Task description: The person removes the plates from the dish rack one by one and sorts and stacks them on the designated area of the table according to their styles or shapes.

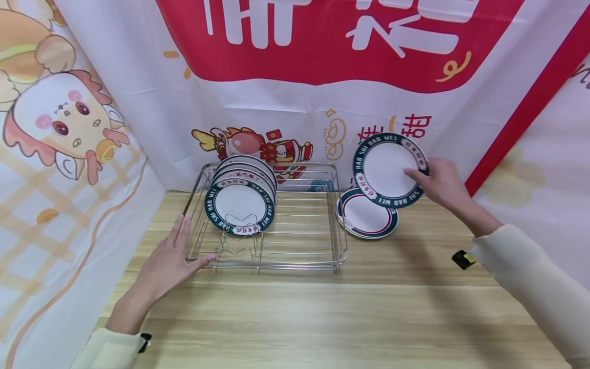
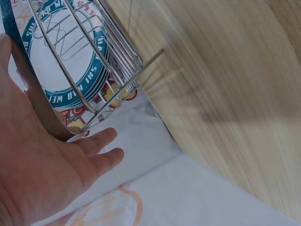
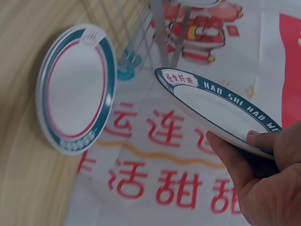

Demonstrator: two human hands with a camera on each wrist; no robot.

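Note:
My right hand (image 1: 440,182) pinches a round plate (image 1: 389,169) with a dark teal lettered rim, thumb on its face and fingers beneath. That plate is raised and tilted above another plate (image 1: 367,214), which lies on the table right of the wire dish rack (image 1: 299,225). Several plates (image 1: 239,207) with similar rims stand upright in a row at the rack's left side. Against the rack's front left corner rests my left hand (image 1: 166,261), its fingers spread along the frame. In the left wrist view the palm (image 2: 42,174) touches the rack's side band (image 2: 40,103).
The rack stands on a wood-grain table (image 1: 295,318) close to a white printed cloth (image 1: 276,107) at the back. Another printed cloth (image 1: 69,205) hangs along the left. A teal piece (image 1: 320,185) shows at the rack's back right.

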